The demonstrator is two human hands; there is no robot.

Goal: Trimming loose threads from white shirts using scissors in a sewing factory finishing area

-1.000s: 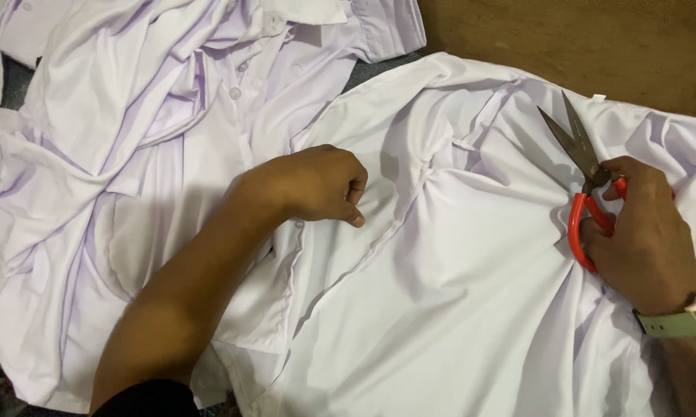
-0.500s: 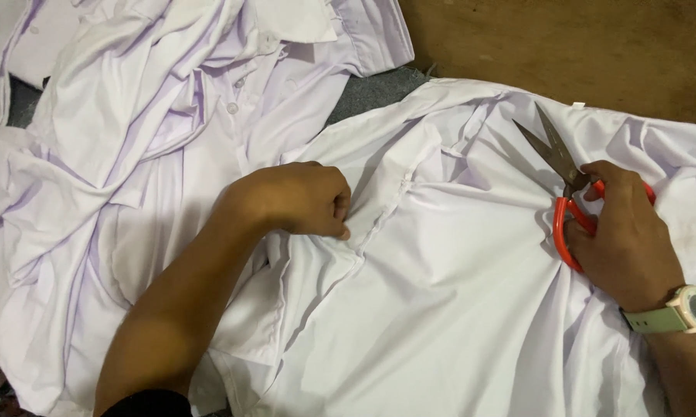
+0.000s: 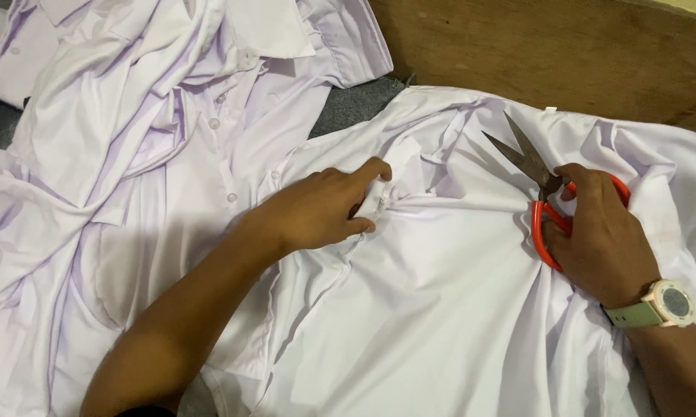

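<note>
White shirt (image 3: 456, 309) lies spread under both hands. Left hand (image 3: 321, 210) pinches a fold of it between curled fingers (image 3: 367, 174). Right hand (image 3: 599, 235), wrist bent, grips orange-handled scissors (image 3: 545, 197), blades slightly parted beyond its fingertips.

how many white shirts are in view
2, as far as shows. One white collared button-front shirt lies crumpled at left; one white shirt is spread at right under both hands. Folds could hide another.
</note>
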